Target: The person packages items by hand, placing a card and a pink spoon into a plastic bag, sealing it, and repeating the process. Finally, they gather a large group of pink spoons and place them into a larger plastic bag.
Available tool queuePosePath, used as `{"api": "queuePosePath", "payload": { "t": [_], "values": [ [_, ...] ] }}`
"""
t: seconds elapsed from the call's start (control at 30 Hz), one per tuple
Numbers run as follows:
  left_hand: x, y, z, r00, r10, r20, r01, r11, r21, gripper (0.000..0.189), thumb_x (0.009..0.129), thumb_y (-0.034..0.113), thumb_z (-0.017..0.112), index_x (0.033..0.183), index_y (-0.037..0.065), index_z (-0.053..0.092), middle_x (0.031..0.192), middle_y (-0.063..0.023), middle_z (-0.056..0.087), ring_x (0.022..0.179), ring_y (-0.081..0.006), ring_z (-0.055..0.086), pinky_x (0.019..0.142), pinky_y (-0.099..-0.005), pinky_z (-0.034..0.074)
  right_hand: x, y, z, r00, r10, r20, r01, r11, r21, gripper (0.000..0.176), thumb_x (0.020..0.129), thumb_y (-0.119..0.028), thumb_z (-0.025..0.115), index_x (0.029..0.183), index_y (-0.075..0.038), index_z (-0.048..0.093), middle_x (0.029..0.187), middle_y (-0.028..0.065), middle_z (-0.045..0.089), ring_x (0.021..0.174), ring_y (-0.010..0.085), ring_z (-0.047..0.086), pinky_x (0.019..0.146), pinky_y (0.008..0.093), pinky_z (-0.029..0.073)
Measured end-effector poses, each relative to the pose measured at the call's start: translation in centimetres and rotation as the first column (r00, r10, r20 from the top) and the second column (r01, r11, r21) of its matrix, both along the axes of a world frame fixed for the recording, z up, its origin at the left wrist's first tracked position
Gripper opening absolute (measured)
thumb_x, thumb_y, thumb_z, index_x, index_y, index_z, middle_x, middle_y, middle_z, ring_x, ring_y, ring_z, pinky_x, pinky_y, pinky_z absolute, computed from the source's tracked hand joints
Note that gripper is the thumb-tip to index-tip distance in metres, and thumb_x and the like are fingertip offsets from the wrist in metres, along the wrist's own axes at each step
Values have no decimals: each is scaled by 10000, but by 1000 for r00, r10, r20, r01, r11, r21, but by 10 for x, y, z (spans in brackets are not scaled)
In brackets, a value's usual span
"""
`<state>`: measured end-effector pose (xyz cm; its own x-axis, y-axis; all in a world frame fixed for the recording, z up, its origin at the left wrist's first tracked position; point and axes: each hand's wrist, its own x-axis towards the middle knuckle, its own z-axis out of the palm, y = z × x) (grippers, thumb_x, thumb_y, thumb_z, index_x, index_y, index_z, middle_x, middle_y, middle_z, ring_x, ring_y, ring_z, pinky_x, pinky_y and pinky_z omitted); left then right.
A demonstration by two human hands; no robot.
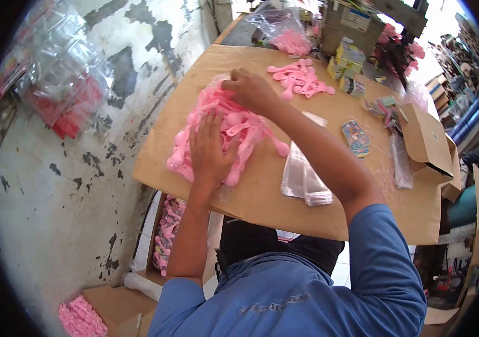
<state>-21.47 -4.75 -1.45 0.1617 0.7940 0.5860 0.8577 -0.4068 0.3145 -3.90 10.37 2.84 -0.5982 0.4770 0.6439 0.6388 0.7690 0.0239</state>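
On the cardboard-covered table lies a clear plastic bag (224,80) full of pink plastic pieces (233,119) with rounded knob ends. My left hand (212,149) rests flat on the heap, its fingers stretched out over the bag's near side. At the far end, my right hand (249,90) has its fingers closed on the bag's edge. Some knobs stick out at the bag's right side. A smaller pile of loose pink pieces (301,78) sits just beyond my right hand. Flat clear plastic sleeves (305,174) lie under my right forearm.
Printed cards (355,138) and small yellow boxes (350,56) are at the right of the table (262,208), near an open cardboard box (427,140). Filled bags (71,84) hang on the left wall. Boxes of pink pieces (169,227) stand on the floor below.
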Motion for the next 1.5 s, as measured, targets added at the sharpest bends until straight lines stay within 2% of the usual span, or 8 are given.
{"api": "queuePosePath", "payload": {
  "t": [0.4,0.57,1.0,1.1,1.23,1.3,1.37,1.5],
  "values": [
    [0,1,0,1000,-24,-1,24,999,25,710,981,455,629,1550,63,464,1585,-172,475,1511,-330,386,1277,-541,161,2,-19,16,991,-92,95,108,978,-178,89,921,-142,656,966,-68,679,985,148,669,911,343,699,759,438,570],
    [0,2,-2,1000,-20,-6,20,999,29,711,981,464,631,1548,67,465,1575,-166,486,1504,-330,392,1274,-545,164,26,-32,50,950,51,-307,-118,972,-203,137,951,-152,708,1027,-40,687,916,112,671,849,249,704,730,374,563],
    [1,2,2,1000,-14,-15,14,999,37,710,983,472,629,1535,54,474,1567,-172,492,1498,-323,402,1271,-541,174,121,13,20,124,-405,-906,-602,695,-393,303,984,-203,743,1098,54,633,951,111,698,753,166,714,695,283,609],
    [1,1,0,1000,-19,-18,19,999,43,707,984,468,632,1537,56,474,1570,-174,491,1495,-332,407,1267,-545,180,141,21,10,205,-616,-760,-304,698,-648,309,941,-197,761,1093,46,646,992,127,694,775,174,716,715,309,605],
    [1,2,1,1000,-21,-15,22,999,47,704,982,461,638,1529,46,479,1567,-178,494,1492,-333,411,1267,-543,182,144,-2,10,716,-498,-490,-1,701,-713,447,935,-211,737,1298,-3,581,1063,113,692,854,172,706,642,298,574],
    [2,1,2,1000,-14,-15,15,999,43,703,980,460,639,1520,36,486,1561,-181,497,1492,-327,411,1269,-535,180,123,-43,35,909,-314,-273,-172,313,-934,442,910,-205,729,1291,-35,583,1056,79,703,878,145,702,697,329,567],
    [3,1,3,1000,-8,-19,9,999,42,697,980,457,640,1511,30,492,1560,-184,498,1492,-328,413,1269,-534,181,99,-84,41,982,-189,5,58,278,-959,428,909,-237,739,1246,-23,587,1041,83,721,866,175,704,762,377,562],
    [2,2,2,1000,-16,5,16,999,28,721,984,448,644,1535,27,446,1551,-179,505,1491,-327,414,1266,-538,179,87,-100,2,986,-116,122,168,613,-772,373,911,-239,751,1153,0,599,1036,148,729,865,287,702,763,415,544]
  ]
}}
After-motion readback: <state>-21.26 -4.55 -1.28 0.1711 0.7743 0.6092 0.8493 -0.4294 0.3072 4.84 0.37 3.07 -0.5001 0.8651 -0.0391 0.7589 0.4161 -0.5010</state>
